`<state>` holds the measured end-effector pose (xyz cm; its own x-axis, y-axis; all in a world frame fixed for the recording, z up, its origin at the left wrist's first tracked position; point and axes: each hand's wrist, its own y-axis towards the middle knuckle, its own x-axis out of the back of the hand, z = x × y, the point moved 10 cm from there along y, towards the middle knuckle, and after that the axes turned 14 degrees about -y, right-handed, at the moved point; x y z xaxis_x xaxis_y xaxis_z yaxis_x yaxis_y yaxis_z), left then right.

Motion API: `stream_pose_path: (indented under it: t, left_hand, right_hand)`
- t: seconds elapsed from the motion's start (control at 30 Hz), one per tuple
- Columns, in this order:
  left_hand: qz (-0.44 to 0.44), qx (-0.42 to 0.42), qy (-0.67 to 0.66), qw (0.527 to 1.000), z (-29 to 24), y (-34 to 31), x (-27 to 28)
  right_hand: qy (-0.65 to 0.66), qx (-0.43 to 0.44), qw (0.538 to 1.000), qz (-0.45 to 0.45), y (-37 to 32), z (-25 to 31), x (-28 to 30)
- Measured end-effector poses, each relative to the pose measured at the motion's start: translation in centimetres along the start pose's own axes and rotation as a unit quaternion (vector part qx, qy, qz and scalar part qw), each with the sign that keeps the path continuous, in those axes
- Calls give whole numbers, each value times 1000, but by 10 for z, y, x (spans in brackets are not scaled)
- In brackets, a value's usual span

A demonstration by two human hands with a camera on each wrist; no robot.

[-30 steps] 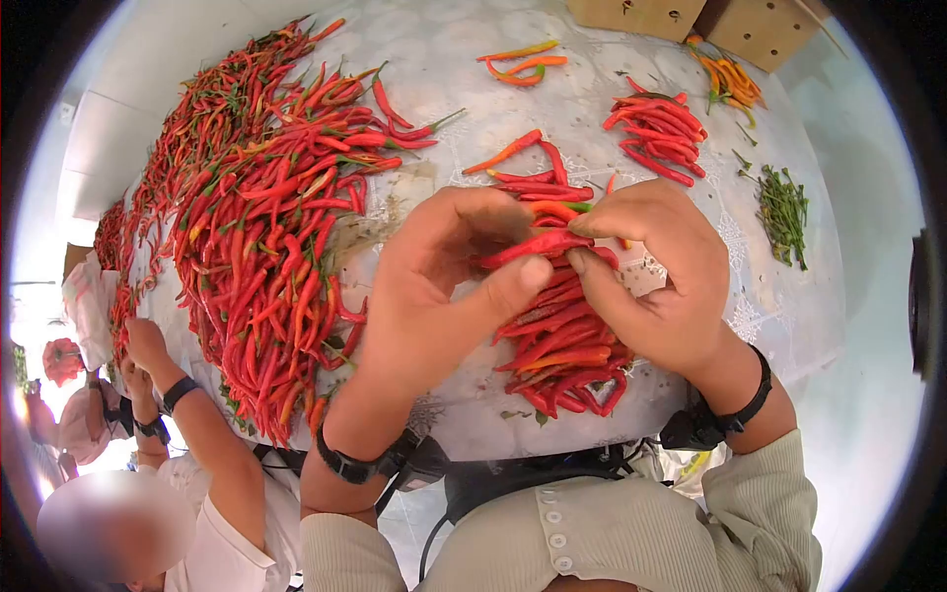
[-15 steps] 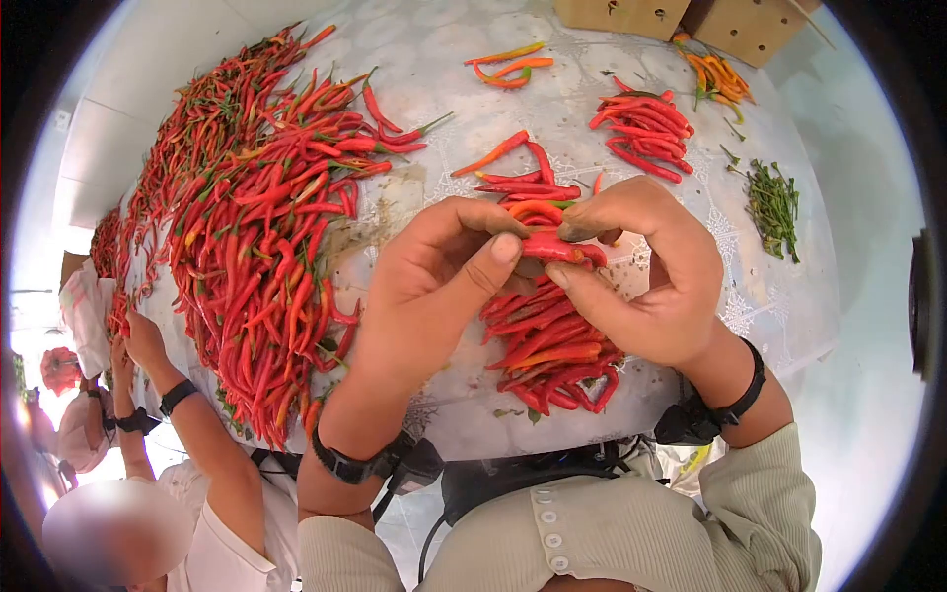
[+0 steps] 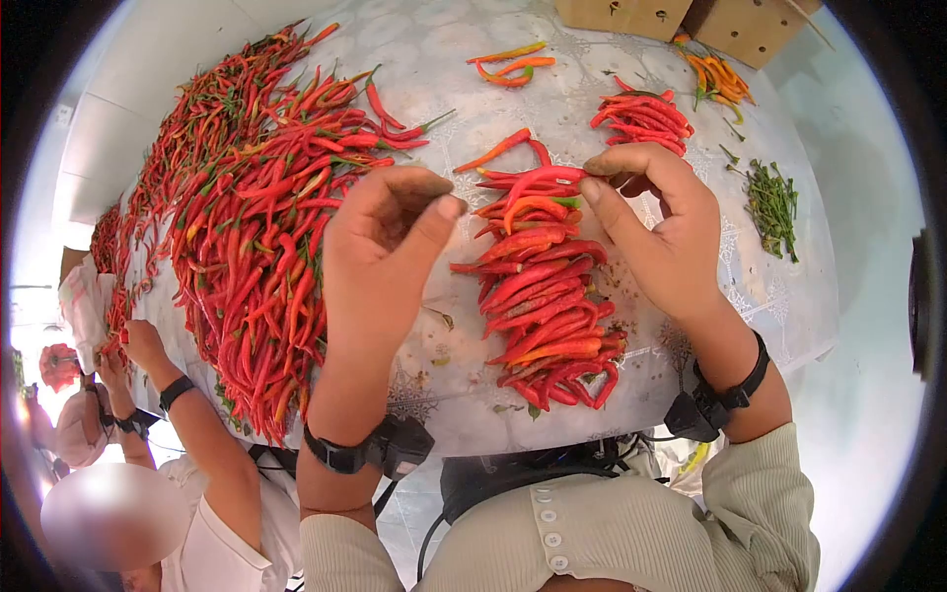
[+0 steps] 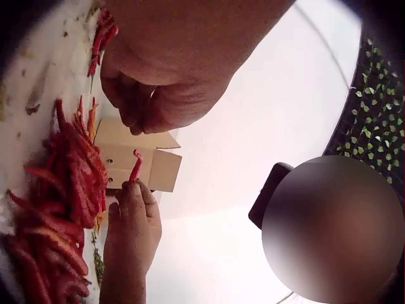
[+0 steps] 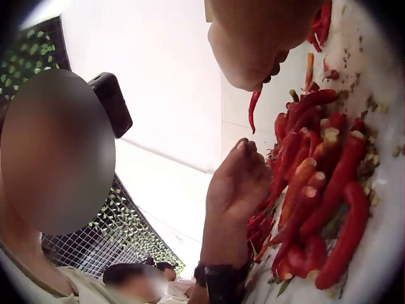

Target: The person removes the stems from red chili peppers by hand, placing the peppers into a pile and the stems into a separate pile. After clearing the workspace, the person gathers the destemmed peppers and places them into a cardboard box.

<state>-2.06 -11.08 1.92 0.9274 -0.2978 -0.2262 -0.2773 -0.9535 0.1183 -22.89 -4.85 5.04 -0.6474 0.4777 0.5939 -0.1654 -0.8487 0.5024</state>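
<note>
At the far left, a person in a white top [image 3: 222, 538] was beside the table [image 3: 454, 395], and a large heap of red chillies [image 3: 252, 237], many with green stems, spread from there almost to my own arm. My left hand [image 3: 375, 247] hung at the heap's right edge, fingers curled in and thumb tip close to the forefinger, with nothing showing in its grasp. Beyond it, near the far side of the table, lay a few orange chillies [image 3: 518, 71]. Between my hands ran a row of red chillies [image 3: 547, 306], stacked crosswise, pale ends toward the right. Over its far part was the red chilli [image 3: 543, 178] I had hold of, well apart from my left fingertips and curving down to the left; whether its tip touched the row I couldn't quite tell. My right hand [image 3: 661, 212] pinched its right end between thumb and forefinger. Just beyond that hand was a smaller red pile [image 3: 641, 116], with cardboard boxes [image 3: 631, 17] behind. Farther right lay an orange bunch [image 3: 718, 77] and a bundle of green stems [image 3: 772, 209].
</note>
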Motion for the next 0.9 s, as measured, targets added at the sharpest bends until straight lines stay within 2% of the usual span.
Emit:
stream_pose_path:
  t: [0.1, 0.2, 0.23, 0.3, 0.33, 0.43, 0.53, 0.9]
  left_hand:
    - [-38, -19, 50, 998, -11, 3, 13]
    - [-64, -87, 151, 983, -28, 4, 23]
    - [-75, -125, 256, 956, -40, 3, 24]
    - [-95, -194, 456, 864, -63, -1, 22]
    - [-119, -216, 510, 824, -68, -2, 25]
    - [-144, -229, 568, 777, -73, -1, 38]
    - [-140, -184, 601, 765, -67, 3, 51]
    - [-150, -148, 656, 725, -59, 4, 65]
  right_hand:
    - [-5, -16, 999, 28, -1, -5, -10]
    - [-24, -12, 998, 53, -2, -5, -19]
    - [-31, -9, 998, 60, -2, -5, -22]
    - [-45, -1, 998, 54, 0, -6, -23]
    - [-52, 2, 997, 50, 1, -7, -24]
    - [-46, -1, 999, 25, 3, -12, -22]
    - [-60, 8, 997, 42, 3, -14, -27]
    - [-87, 41, 993, 74, 2, -8, -34]
